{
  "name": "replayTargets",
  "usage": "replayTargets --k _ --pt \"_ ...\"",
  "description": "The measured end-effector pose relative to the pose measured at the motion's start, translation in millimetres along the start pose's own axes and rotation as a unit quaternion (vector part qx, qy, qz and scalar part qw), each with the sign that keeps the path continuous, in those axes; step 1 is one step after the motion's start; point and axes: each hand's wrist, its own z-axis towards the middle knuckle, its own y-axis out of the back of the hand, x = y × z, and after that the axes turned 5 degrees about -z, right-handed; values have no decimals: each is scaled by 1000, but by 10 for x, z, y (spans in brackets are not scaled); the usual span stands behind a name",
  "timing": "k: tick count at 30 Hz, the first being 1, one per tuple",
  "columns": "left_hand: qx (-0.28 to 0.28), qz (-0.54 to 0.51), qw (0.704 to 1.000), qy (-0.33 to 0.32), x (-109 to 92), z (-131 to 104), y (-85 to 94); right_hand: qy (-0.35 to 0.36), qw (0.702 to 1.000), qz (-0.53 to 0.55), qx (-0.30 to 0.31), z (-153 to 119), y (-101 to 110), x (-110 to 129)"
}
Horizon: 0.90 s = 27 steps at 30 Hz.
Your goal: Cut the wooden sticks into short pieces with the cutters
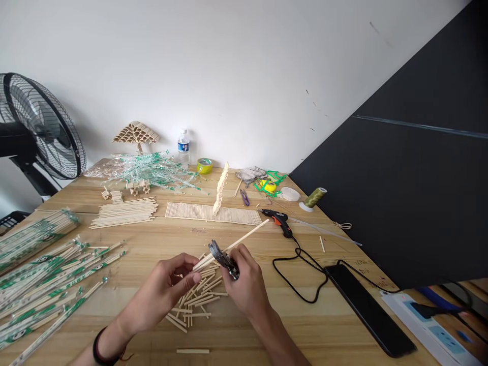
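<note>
My left hand (178, 280) is closed around the ends of a few wooden chopsticks (249, 233), which point up and to the right. A dark metal cutter (224, 259), its kind not fully clear, is gripped in my right hand (247, 281). Its curved jaws lie across the chopsticks near my left fingertips. Beneath both hands spreads a loose pile of short cut stick pieces (202, 300). A single cut piece (192, 351) lies nearer to me.
A flat stick panel (190, 211) with an upright piece (220, 190) stands ahead. Right of it are a glue gun (280, 218), its cable and a black tray (371, 310). Wrapped chopsticks (41, 284) lie left, with a fan (46, 124) behind. A bottle (183, 147) stands by the wall.
</note>
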Motion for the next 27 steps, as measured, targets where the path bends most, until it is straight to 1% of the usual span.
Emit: replayTargets --k 5,12,19,27 --pt "-15 30 999 1 -17 -17 -3 5 1000 -7 8 -6 5 1" --pt "-36 54 998 -2 21 2 -4 -10 1000 -2 29 30 62 -49" --pt "-41 66 997 -1 14 4 4 -37 999 -7 -8 92 138 -188" --pt "-47 63 997 -14 57 2 -28 -36 999 -19 -10 84 155 -152"
